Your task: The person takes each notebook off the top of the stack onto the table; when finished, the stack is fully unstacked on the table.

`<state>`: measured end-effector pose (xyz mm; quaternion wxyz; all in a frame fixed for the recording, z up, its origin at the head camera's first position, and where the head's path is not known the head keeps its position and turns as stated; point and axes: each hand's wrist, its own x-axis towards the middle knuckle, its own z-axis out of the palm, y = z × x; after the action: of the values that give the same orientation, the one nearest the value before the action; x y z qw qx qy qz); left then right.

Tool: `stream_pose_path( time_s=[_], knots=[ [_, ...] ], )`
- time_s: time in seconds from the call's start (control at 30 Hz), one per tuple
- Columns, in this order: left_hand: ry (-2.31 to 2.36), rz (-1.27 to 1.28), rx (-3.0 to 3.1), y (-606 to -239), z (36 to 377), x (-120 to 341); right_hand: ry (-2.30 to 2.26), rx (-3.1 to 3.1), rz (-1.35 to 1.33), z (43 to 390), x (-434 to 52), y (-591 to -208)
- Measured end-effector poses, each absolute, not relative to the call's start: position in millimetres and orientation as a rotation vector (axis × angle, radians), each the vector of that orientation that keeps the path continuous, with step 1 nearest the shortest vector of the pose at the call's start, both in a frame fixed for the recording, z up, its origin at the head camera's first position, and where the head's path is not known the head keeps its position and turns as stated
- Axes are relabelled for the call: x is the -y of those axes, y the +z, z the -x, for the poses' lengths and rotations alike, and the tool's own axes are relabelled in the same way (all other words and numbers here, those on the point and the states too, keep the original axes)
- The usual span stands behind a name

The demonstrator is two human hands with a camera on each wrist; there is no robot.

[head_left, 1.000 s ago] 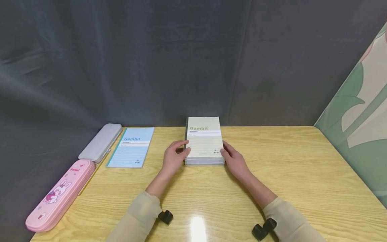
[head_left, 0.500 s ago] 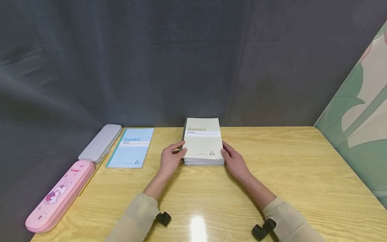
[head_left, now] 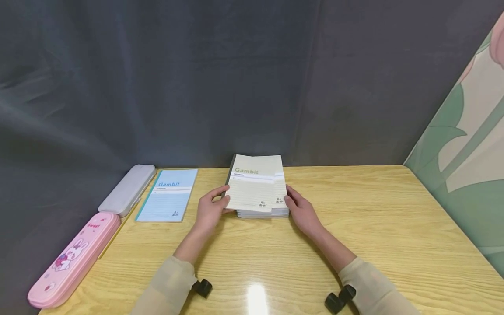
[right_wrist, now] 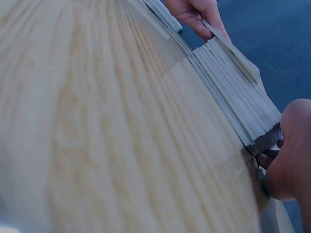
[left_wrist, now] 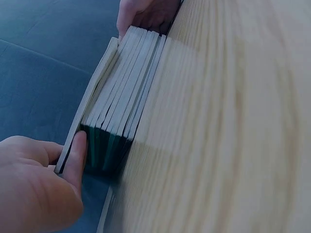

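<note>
In the head view, a cream notebook [head_left: 249, 188] with a dark spine lies askew on a stack of notebooks [head_left: 280, 212], sticking out past its left side. My left hand [head_left: 209, 211] pinches this top notebook by the spine edge. Its thumb is above and fingers below, as the left wrist view shows with the notebook's edge [left_wrist: 90, 97] raised off the pile. At the stack's right side my right hand [head_left: 305, 214] holds the pile, thumb at the upper edge. Its fingers [right_wrist: 266, 159] curl against the stack's side in the right wrist view, partly hidden.
Left of the stack lies a light blue notebook [head_left: 167, 201]. Beyond it are a pale grey case [head_left: 127, 190], a pink pencil case [head_left: 75, 260] with a rabbit picture, and a thin yellow stick. A dark curtain [head_left: 220, 87] hangs behind the wooden table [head_left: 378, 227].
My left hand has moved left, sliding the top notebook with it, so another cream cover now shows beneath on the right. The right hand has stayed at the stack. The head view has shifted slightly.
</note>
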<state>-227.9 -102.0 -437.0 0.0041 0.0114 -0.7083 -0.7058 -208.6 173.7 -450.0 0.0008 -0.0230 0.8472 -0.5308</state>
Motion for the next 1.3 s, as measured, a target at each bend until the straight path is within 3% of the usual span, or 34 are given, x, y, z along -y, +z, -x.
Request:
stream_pose_path(
  time_s=[1.3],
  knots=[
    [-2.198,-0.244,2.201,-441,204,186,-1.684,-2.64,0.065,207,-173,-447]
  ],
)
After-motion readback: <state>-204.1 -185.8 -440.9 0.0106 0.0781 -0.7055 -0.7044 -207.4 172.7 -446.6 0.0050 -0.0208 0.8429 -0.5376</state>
